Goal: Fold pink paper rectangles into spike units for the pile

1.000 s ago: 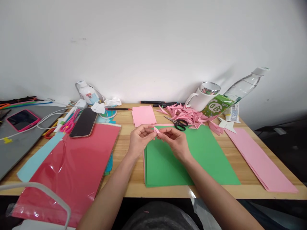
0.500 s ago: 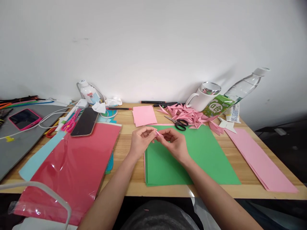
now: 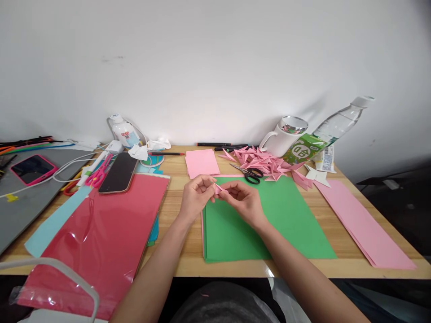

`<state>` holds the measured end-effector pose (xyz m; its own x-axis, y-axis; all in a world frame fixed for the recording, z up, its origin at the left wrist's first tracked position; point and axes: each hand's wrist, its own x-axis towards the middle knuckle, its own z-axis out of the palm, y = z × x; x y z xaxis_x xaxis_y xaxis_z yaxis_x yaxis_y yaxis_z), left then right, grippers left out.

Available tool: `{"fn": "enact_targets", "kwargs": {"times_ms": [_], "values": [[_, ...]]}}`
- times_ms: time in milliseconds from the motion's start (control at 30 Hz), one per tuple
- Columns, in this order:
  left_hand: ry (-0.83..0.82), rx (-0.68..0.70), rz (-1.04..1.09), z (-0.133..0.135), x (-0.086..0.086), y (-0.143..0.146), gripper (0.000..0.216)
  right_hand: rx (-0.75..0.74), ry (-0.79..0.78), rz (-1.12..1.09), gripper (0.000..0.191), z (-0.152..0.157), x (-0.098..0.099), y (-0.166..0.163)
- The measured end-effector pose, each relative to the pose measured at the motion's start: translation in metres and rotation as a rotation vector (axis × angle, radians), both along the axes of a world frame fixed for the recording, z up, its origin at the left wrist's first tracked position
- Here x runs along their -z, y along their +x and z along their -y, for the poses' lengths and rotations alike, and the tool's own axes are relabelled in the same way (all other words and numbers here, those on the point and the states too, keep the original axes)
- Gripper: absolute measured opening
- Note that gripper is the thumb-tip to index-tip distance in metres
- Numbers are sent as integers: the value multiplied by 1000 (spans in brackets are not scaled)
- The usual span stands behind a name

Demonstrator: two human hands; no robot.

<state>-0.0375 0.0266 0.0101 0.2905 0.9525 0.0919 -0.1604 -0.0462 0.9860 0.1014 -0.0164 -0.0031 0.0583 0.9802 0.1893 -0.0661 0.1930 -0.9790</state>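
My left hand (image 3: 196,198) and my right hand (image 3: 245,200) meet over the upper left corner of a green paper sheet (image 3: 286,224). Both pinch a small folded pink paper piece (image 3: 218,188) between thumb and fingertips. Behind them lies a small stack of pink paper slips (image 3: 201,162). A pile of folded pink paper pieces (image 3: 264,161) sits further back to the right, with black-handled scissors (image 3: 251,174) at its near edge.
A red plastic-wrapped paper pack (image 3: 97,237) with a black phone (image 3: 119,172) and pink scissors (image 3: 97,172) lies left. A white mug (image 3: 283,137), a tilted water bottle (image 3: 336,123) and long pink strips (image 3: 363,222) are on the right. Markers (image 3: 218,145) lie along the wall.
The pink piece has been turned and pressed flatter between my fingertips. Both hands stay over the same corner of the green sheet, shifted only slightly.
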Motion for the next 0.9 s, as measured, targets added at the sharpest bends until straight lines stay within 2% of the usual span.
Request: {"fn": "enact_targets", "kwargs": {"times_ms": [200, 367, 533, 900], "values": [[59, -8, -45, 1, -3, -2, 5, -5, -23, -55, 25, -3, 0, 1], [56, -21, -6, 2, -7, -2, 20, 76, -25, -98, 31, -5, 2, 4], [36, -16, -17, 1, -7, -2, 17, 112, 16, -18, 21, -4, 1, 3], [18, -9, -10, 1, -4, -2, 17, 143, 3, 21, 15, -1, -5, 4]]}}
